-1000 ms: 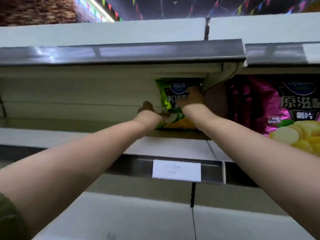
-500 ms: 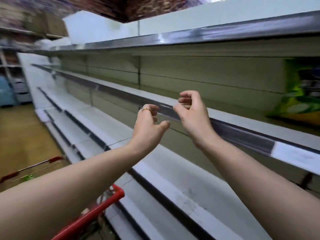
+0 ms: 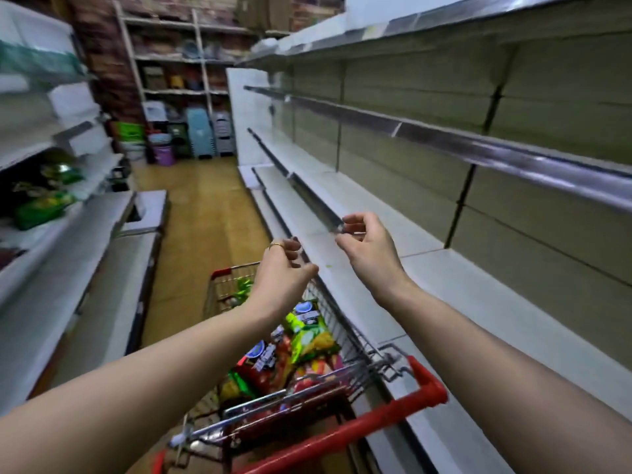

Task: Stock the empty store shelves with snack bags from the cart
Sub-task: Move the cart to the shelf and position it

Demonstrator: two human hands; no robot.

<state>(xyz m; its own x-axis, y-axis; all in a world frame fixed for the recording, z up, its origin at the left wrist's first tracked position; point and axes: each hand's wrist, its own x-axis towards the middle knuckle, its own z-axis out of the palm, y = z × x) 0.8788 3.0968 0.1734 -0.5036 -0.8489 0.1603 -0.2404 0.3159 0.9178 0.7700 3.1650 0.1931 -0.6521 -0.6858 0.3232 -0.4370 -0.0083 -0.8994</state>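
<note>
both hands free, ready for another bag

our left hand (image 3: 284, 271) hovers over the cart (image 3: 376, 425) and our right hand (image 3: 367, 248) over the edge of the lower shelf (image 3: 444, 278). fingers are loosely curled and each grip is released, holding nothing, which we read as the pause before reaching down. the snack bags (image 3: 307, 336) lie heaped in the cart's wire basket just below the left wrist, green ones on top of red. the cart stands close beside the shelf edge, likely to keep each lift short. the shelf board is bare and wide, but the upper rail (image 3: 478, 148) overhangs it, an edge to pass under. the aisle floor (image 3: 205, 217) to our left is open.
</note>
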